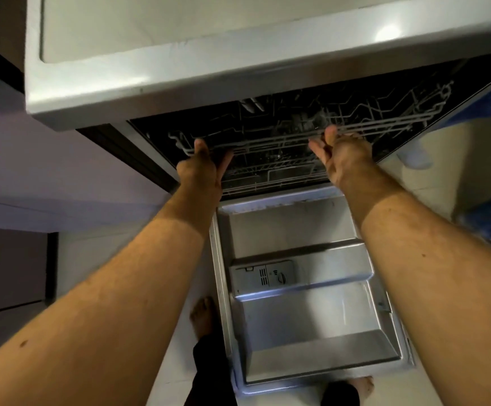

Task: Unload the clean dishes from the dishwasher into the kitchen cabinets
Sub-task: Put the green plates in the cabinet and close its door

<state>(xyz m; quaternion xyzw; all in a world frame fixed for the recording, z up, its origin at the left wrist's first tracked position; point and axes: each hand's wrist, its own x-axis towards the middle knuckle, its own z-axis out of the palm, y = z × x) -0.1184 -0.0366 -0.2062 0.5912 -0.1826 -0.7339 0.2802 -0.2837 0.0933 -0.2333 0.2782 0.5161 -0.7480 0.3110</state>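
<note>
- Head view, hands: left hand [201, 167] and right hand [342, 155] both sit at the front rail of the upper rack [282, 139]. Each thumb lies over the rail; fingers reach beneath it, so both appear clamped on the wire, though the fingertips are hidden.
- Task items: dishwasher [267, 92] stands open, door [311, 303] dropped flat toward the person. Interior is dark; something glassy may sit mid-rack, but no dish can be confirmed. Lower rack [267, 177] shows beneath; contents cannot be told.
- Step judged: handling the upper rack, either drawing it out or sliding it home; direction cannot be determined. Next move calls for an even, level effort from both hands.
- Clearances: countertop [209, 54] overhangs just above the rack, limiting lift. Open door fills the floor ahead; bare feet [204, 316] stand close beside its edge.
</note>
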